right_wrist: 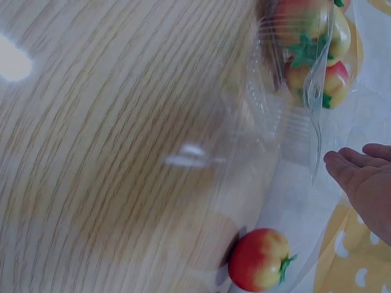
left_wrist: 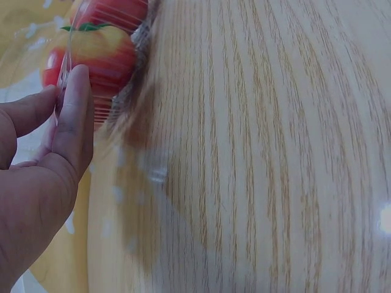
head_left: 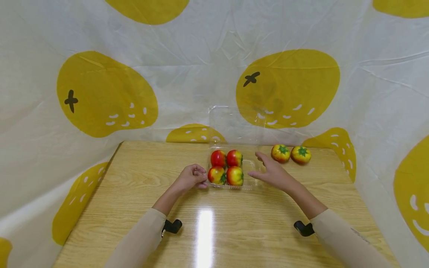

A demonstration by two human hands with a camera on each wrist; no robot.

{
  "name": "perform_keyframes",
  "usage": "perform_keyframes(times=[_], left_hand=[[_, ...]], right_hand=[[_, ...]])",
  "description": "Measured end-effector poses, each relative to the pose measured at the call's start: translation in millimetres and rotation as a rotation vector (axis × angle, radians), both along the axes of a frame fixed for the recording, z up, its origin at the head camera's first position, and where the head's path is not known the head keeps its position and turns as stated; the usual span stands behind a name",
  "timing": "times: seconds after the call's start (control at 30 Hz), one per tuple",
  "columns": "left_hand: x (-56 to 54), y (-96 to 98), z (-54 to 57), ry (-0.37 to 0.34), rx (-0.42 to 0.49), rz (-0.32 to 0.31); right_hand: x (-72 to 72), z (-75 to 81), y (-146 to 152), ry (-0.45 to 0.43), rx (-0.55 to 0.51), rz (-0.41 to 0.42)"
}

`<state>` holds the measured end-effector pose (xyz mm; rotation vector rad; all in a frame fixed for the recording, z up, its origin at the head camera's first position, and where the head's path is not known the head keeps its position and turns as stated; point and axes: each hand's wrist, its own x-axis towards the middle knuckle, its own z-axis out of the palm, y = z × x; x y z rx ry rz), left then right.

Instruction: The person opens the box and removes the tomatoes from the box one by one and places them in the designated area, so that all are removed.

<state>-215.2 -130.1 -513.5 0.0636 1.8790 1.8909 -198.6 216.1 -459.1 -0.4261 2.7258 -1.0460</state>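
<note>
A clear plastic clamshell box [head_left: 249,182] lies on the table with its transparent lid [head_left: 234,123] raised at the back. Several red-and-yellow, tomato-like fruits [head_left: 218,159] with green leafy tops fill its left and middle parts; the right part holds none. My left hand [head_left: 191,178] pinches the box's left rim between thumb and fingers, as the left wrist view [left_wrist: 52,134] shows from close up. At the right side of the box is my right hand [head_left: 273,173], thumb and fingers spread apart, holding nothing. Its fingertips are close to the rim in the right wrist view.
Two more such fruits [head_left: 291,154] sit on the table at the back right, beyond my right hand. The wooden table [head_left: 161,238] ends at a white cloth backdrop [head_left: 194,82] with yellow fruit prints, which also hangs at both sides.
</note>
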Motion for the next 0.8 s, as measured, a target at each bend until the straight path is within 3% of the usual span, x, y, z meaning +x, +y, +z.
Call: perform_keyframes(times=[0.2,0.5,0.8], left_hand=[[-0.1,0.3,-0.2,-0.002,0.004,-0.001],[0.4,0.4,0.2,0.003,0.004,-0.001],[-0.4,0.3,-0.2,0.010,0.004,-0.014]], right_hand=[[-1.8,-6.0,-15.9,-0.061,0.012,0.020],[-3.8,-15.4,-31.1,-0.053,0.026,0.113],[-6.3,-25.3,-44.0,-0.096,0.011,0.086]])
